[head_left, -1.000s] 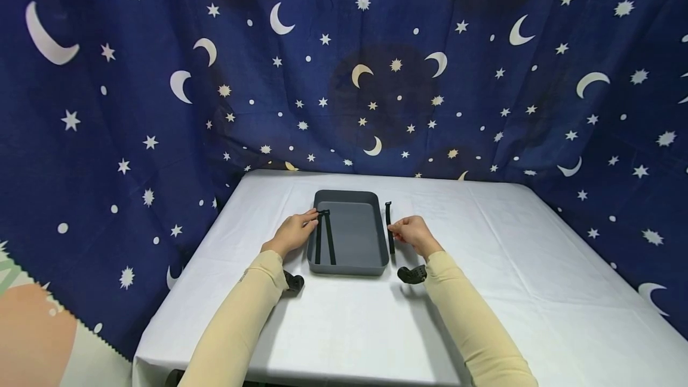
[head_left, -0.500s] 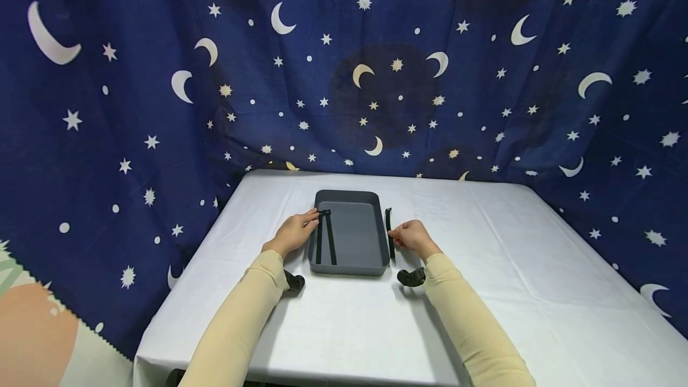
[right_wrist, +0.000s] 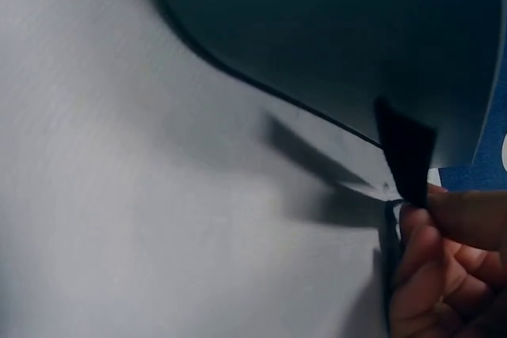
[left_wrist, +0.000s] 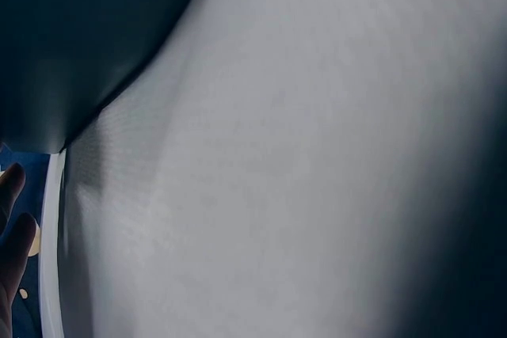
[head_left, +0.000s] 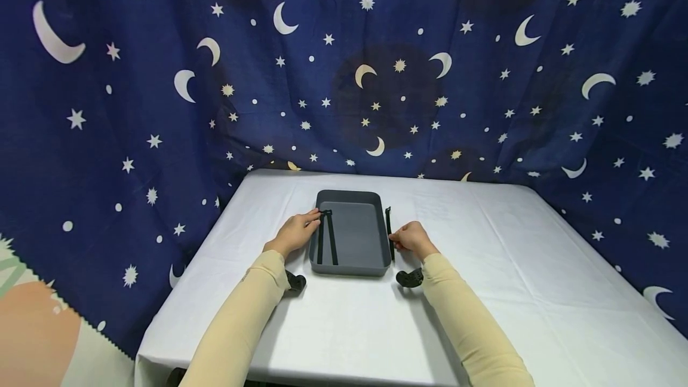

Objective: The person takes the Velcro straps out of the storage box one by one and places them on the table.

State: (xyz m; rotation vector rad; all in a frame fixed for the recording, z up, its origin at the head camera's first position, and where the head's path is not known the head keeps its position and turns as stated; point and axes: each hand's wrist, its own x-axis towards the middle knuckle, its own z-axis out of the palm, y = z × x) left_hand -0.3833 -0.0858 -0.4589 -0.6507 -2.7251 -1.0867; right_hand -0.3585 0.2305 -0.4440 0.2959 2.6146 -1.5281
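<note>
A dark grey tray (head_left: 355, 235) lies on the white table. Two black straps (head_left: 332, 243) with buckles at their far ends lie inside along its left side. My left hand (head_left: 295, 232) rests at the tray's left rim, its fingers extended near the buckle ends; in the left wrist view only two fingers (left_wrist: 16, 255) show at the edge. Beside the tray's right wall, my right hand (head_left: 412, 236) pinches another black strap (head_left: 388, 220) between thumb and fingers. In the right wrist view, one end of that strap (right_wrist: 406, 148) sticks out from the pinch, off the cloth.
Black wrist-worn devices (head_left: 411, 278) sit below both wrists. White cloth (head_left: 344, 321) covers the table around the tray. A dark blue curtain (head_left: 344, 106) with moons and stars hangs behind it.
My right hand has moved slightly toward me along the strap's length, and the strap has shifted a little nearer with it. The left hand stays at the tray's rim.
</note>
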